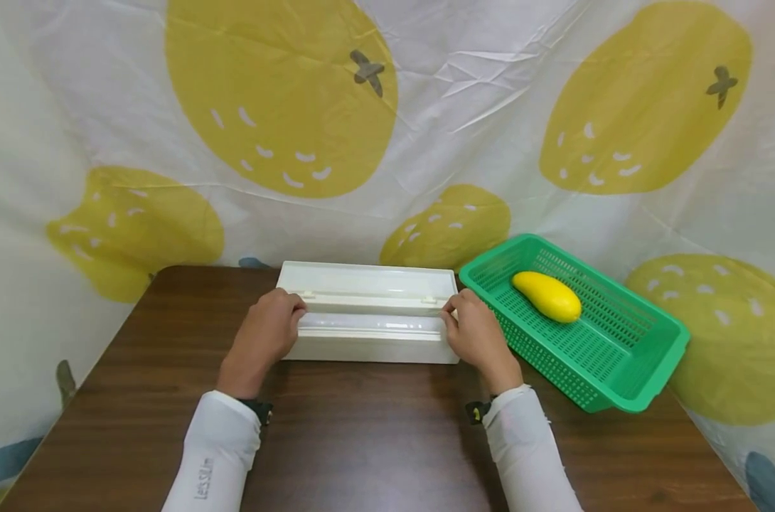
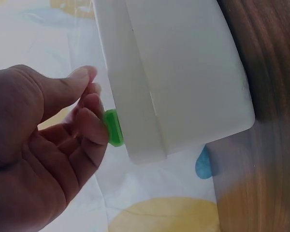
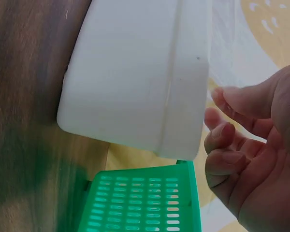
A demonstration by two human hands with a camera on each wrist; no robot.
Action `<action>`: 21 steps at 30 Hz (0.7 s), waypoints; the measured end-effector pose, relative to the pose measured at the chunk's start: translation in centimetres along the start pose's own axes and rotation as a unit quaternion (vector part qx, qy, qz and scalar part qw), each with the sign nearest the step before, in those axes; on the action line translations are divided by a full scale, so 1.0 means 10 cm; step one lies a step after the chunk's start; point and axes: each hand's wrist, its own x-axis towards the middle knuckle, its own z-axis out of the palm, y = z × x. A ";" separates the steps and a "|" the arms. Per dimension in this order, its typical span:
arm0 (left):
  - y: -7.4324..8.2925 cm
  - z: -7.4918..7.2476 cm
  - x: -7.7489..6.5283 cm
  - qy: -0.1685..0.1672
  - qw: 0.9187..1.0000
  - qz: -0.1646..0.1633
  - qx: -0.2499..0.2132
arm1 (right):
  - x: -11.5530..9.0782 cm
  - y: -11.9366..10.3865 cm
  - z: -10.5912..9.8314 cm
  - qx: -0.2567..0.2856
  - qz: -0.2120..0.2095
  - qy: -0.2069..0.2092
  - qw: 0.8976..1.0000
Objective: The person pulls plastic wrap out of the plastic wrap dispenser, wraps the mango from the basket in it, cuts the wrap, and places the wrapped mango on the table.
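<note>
A white plastic-wrap dispenser (image 1: 371, 348) sits on the table with its lid (image 1: 368, 277) raised at the back. Inside, a pale roll of wrap (image 1: 368, 322) shows. My left hand (image 1: 269, 331) is at the dispenser's left end, thumb and forefinger pinching the thin clear wrap; its other fingers curl near a green tab (image 2: 113, 128) on the box edge. At the right end, my right hand (image 1: 480, 334) pinches the wrap likewise, thumb (image 3: 246, 99) against forefinger. The film is nearly invisible at the fingertips.
Right of the dispenser stands a green slotted basket (image 1: 643, 355) holding a yellow, mango-shaped fruit (image 1: 547, 296). The brown wooden table (image 1: 375, 441) stretches in front. A lemon-print cloth (image 1: 451, 142) hangs behind the table.
</note>
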 end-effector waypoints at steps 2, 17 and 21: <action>0.00 0.01 0.01 0.016 1.000 0.006 -0.004 | 0.01 0.01 0.02 0.009 0.004 0.010 1.000; 0.00 0.07 0.06 0.145 0.989 0.019 -0.028 | 0.05 -0.01 0.08 0.089 0.032 0.090 0.991; 0.02 0.06 0.05 0.174 0.984 0.028 -0.033 | 0.05 -0.04 0.07 0.117 0.030 0.105 0.987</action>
